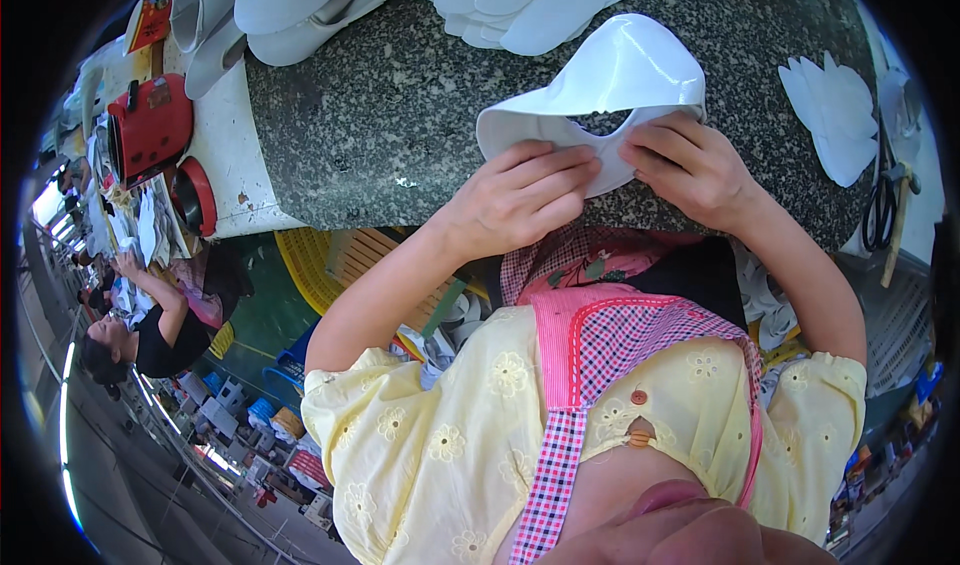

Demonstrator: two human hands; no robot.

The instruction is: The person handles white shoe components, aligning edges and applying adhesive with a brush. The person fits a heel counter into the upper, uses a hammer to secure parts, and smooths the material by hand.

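A white shoe upper (620,70), curved and with an opening in its middle, is held up over the speckled stone worktop (370,130). My left hand (525,193) grips its near edge on the left, fingers bent over the rim. On the right, my right hand (692,170) pinches the same edge beside the opening, its thumb hidden. Both hands are closed on the piece, a short gap apart. Beyond it lie overlapping flat white pieces (545,5). At the far left of the worktop are more white uppers (290,10).
A fan of white pieces (830,115) lies at the right, near black-handled scissors (880,210) and a wooden-handled hammer (894,230). A red box-shaped device (150,130) stands at the left. Below are a yellow basket (300,265) and, farther left, another person (165,330) at work.
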